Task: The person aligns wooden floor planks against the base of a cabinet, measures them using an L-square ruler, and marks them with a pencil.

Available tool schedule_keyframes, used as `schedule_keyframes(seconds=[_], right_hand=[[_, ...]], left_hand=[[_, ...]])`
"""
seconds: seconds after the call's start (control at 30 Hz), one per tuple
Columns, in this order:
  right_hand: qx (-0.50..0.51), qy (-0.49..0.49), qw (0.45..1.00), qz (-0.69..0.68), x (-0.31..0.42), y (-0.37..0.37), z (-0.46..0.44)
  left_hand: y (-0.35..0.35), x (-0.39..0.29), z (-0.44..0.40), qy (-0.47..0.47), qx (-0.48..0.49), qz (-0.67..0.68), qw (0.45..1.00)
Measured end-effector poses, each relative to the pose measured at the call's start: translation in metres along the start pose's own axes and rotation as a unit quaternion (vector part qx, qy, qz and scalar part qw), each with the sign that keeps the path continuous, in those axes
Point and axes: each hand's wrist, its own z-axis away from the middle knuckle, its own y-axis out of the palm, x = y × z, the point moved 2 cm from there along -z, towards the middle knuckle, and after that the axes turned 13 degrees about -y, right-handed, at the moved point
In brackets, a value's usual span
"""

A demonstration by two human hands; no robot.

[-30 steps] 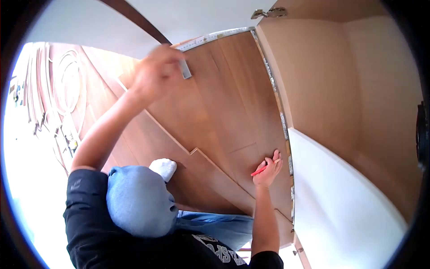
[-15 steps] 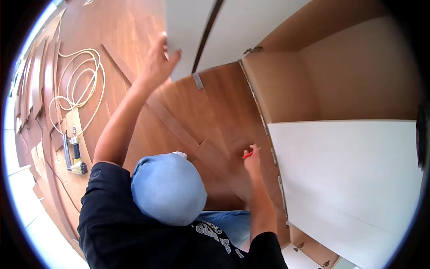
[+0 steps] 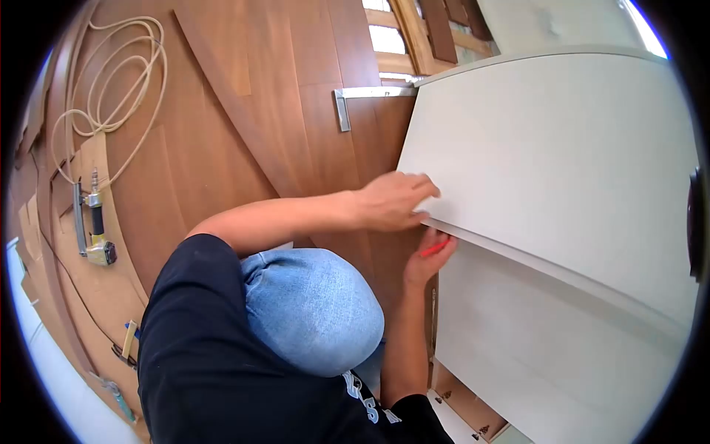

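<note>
My left hand (image 3: 396,201) grips the near corner of a white cabinet door (image 3: 547,155), its fingers bent over the face and the thumb by the edge. Just below it, my right hand (image 3: 429,259) is closed round a slim red pencil (image 3: 435,248). The right fingertips are up against the underside of the door's edge. Under the door lies a white lower panel (image 3: 547,340) of the cabinet. My denim-covered knee (image 3: 318,311) rises between my arms.
A metal square (image 3: 342,111) lies on the wood floor (image 3: 281,96) near the cabinet. To the left are a nail gun (image 3: 96,229), a coiled cream hose (image 3: 159,81) and loose planks. An open lower compartment (image 3: 458,388) with hinges shows at the bottom.
The cabinet door has swung over, covering the open compartment. My left hand has come right and down with it; my right hand has moved slightly up to the door's edge, still holding the pencil.
</note>
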Motion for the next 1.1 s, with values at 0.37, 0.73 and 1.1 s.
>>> schedule_keyframes(seconds=[0.37,0.73,1.1], right_hand=[[-0.063,0.050,0.978,0.190,-0.064,-0.026,-0.037],[-0.024,0.137,0.944,0.298,-0.070,-0.044,-0.003],[0.203,-0.198,0.946,0.154,-0.128,0.068,-0.132]], left_hand=[[-0.035,0.207,-0.055,-0.081,-0.073,-0.256,0.960],[0.035,0.285,-0.178,-0.087,-0.037,-0.402,0.911],[0.035,0.284,-0.188,-0.118,-0.020,-0.411,0.904]])
